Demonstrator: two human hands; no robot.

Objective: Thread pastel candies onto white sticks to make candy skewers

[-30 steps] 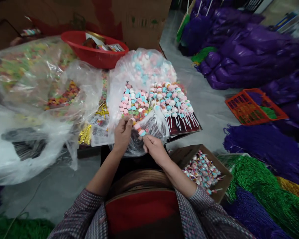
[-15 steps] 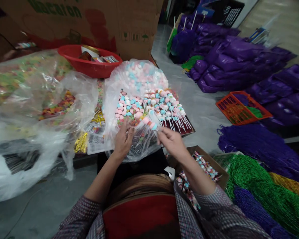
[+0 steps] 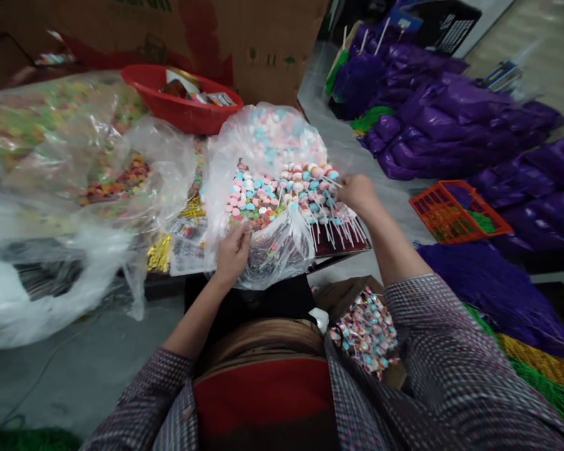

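Note:
My right hand (image 3: 357,193) pinches the white stick of a candy skewer (image 3: 329,180) at the right end of a pile of skewers (image 3: 305,188). Pink, white and blue sweets are threaded on these sticks. Along the near edge of loose marshmallow candies (image 3: 254,191), my left hand (image 3: 234,252) has its fingers pressed together; what is between them is too small to make out. Green and orange gummy rings (image 3: 263,218) lie just beyond its fingertips. A clear plastic bag (image 3: 282,247) spreads around the candies and beside my left hand.
A red basin (image 3: 183,116) stands behind large bags of gummies (image 3: 70,125). Gold twist ties (image 3: 158,254) lie left of my left hand. Below the table, a cardboard box (image 3: 345,297) holds wrapped skewers. An orange crate (image 3: 460,213) and purple bags (image 3: 451,119) are at right.
My right hand has moved from the front of the clear bag up and right to the skewer pile, carrying a candy skewer. My left hand stays by the loose candies. The view has shifted slightly.

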